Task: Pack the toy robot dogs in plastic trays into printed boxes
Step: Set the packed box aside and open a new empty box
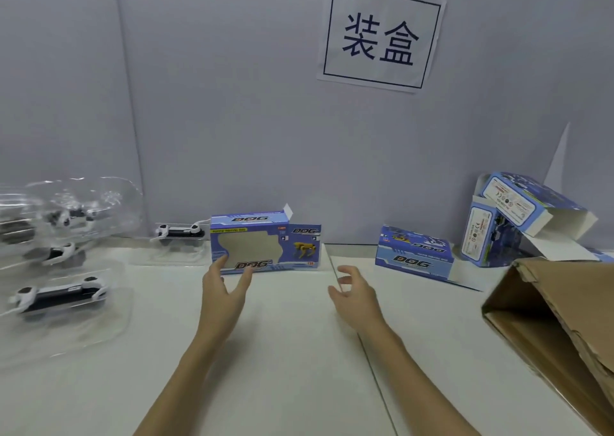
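Hands (222, 289) (354, 294) before printed box (264, 244)

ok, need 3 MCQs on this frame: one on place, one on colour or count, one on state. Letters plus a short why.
1. Where does the brown cardboard carton sit?
A. at the table's right edge
B. at the far left
C. against the wall under the sign

2. Main colour of the windowed box standing by the left hand?
A. red
B. blue
C. green

3. State of the right hand?
A. gripping a tray
B. pressing a box flap
C. empty, fingers loosely curled above the table

Answers:
1 A: the carton fills the lower right, next to the tumbled boxes.
2 B: its printed panels are blue, with a yellow dog pictured.
3 C: nothing lies between its fingers, and no box touches it.
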